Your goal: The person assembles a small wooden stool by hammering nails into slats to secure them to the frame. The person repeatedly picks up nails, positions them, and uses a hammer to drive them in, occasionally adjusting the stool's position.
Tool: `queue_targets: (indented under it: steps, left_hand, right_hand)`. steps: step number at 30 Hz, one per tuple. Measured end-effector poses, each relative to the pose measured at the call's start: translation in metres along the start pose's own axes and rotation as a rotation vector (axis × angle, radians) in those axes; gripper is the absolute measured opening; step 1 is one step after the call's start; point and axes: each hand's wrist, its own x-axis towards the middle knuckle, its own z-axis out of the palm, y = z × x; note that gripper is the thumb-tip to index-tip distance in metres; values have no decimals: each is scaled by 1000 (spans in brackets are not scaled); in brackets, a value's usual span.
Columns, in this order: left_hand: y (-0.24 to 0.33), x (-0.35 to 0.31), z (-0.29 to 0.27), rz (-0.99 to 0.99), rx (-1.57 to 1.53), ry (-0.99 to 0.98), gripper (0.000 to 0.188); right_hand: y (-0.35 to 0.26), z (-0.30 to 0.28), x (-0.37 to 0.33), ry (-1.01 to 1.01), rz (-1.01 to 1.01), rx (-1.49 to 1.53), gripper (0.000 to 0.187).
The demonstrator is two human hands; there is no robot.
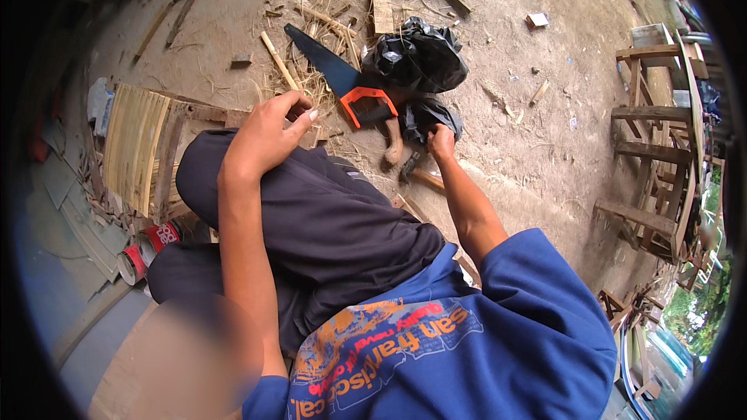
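Observation:
My left hand (268, 134) is held above my bent knee, its thumb and fingers drawn together; whatever they pinch is too small to make out. My right hand (441, 142) is closed at the near edge of a small black plastic bag (429, 115), its fingertips partly hidden. Just beyond lies a larger crumpled black plastic bag (420, 54). Between my hands, a handsaw (325, 61) with an orange and black handle rests on the ground. A curved wooden handle (394, 144) and a hammer (412, 167) lie close to my right hand.
Wood shavings and sticks (315, 27) litter the dirt floor, with a short plank (381, 4) farther off. To the left stand a slatted wooden piece (136, 144) and red cans (159, 237). A wooden frame (654, 148) stands at the right.

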Motion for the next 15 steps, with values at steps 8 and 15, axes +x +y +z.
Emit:
queue_targets:
  steps: [8, 15]
  left_hand:
    - [-6, -2, 0, -2, 24, 19, 28]
    - [16, 6, 28, 377, 292, 221, 24]
  right_hand:
    - [-11, -8, -13, 48, 166, 577, 19]
    - [-150, -110, -68, -320, -44, 939, 21]
